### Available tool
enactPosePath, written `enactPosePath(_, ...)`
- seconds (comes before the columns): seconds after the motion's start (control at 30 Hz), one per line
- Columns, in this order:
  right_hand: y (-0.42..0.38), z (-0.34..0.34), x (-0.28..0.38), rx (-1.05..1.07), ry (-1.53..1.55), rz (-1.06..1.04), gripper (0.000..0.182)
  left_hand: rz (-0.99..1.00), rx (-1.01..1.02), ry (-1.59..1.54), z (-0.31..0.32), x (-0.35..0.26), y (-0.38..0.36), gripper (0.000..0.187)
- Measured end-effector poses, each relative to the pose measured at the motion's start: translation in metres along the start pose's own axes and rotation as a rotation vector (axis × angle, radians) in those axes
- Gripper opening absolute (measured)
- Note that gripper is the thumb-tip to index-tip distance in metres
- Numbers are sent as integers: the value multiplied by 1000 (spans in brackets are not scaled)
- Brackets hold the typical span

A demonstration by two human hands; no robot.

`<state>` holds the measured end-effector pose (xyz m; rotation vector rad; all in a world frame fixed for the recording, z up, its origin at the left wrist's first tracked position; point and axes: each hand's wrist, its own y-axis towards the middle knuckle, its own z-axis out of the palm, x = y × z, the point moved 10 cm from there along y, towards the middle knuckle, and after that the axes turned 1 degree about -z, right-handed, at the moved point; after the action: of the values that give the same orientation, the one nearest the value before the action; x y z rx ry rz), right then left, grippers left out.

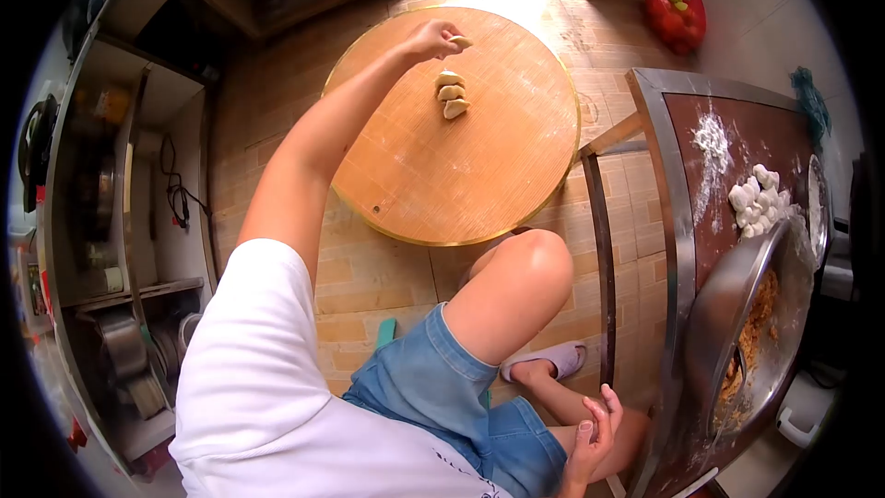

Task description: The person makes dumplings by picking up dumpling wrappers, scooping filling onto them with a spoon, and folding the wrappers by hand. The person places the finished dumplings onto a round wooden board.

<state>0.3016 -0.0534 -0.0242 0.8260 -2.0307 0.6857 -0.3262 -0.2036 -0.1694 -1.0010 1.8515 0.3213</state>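
My left hand (pixel 433 41) is stretched out over the far part of the round wooden table (pixel 479 175), its fingers closed on a pale dumpling (pixel 460 41). Several dumplings (pixel 451 92) lie in a short row on the tabletop, just nearer to me than that hand. At the lower right, my right hand (pixel 599 429) is raised near my knee, beside the brown side table (pixel 682 221). Its fingers are apart and slightly curled, with nothing in them.
On the side table are white flour (pixel 713 149), a pile of dough pieces (pixel 759 202) and a metal bowl of filling (pixel 751 332). Open shelves (pixel 138 286) line the left. A red bag (pixel 675 20) rests on the floor at the upper right.
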Motion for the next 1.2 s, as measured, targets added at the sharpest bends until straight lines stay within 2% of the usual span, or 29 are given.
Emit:
enactPosePath(0.1,5,7,-8,33,20,119,40,-8,-196,279,-7,38,1,24)
enactPosePath(0.2,13,17,-5,69,-82,73,39,66,-286,457,-2,50,10,26)
enactPosePath(0.23,14,18,-5,64,-68,94,39,-10,-244,430,3,60,15,27)
enactPosePath(0.43,17,25,-6,53,-40,125,38,250,-176,542,14,54,18,28)
enactPosePath(0.53,19,30,-1,62,-46,109,39,102,-190,564,11,49,8,28)
enactPosePath(0.73,21,30,4,71,-95,94,40,-19,-187,546,11,60,13,26)
enactPosePath(0.83,19,28,2,64,-89,92,38,-11,-211,559,12,57,11,23)
enactPosePath(0.93,21,29,4,56,-78,101,34,-7,-161,586,16,60,15,32)
enactPosePath(1.0,19,26,7,52,-77,112,31,-46,-94,332,6,73,20,47)
enactPosePath(1.03,16,22,4,50,-67,102,31,24,8,299,0,65,23,58)
enactPosePath(1.07,12,18,-2,46,-54,88,30,16,5,168,-14,62,23,57)
enactPosePath(1.13,9,17,-7,36,-34,53,30,84,-46,130,-42,10,15,53)
enactPosePath(1.2,7,16,-6,11,-42,27,32,243,-146,100,-48,-73,4,40)
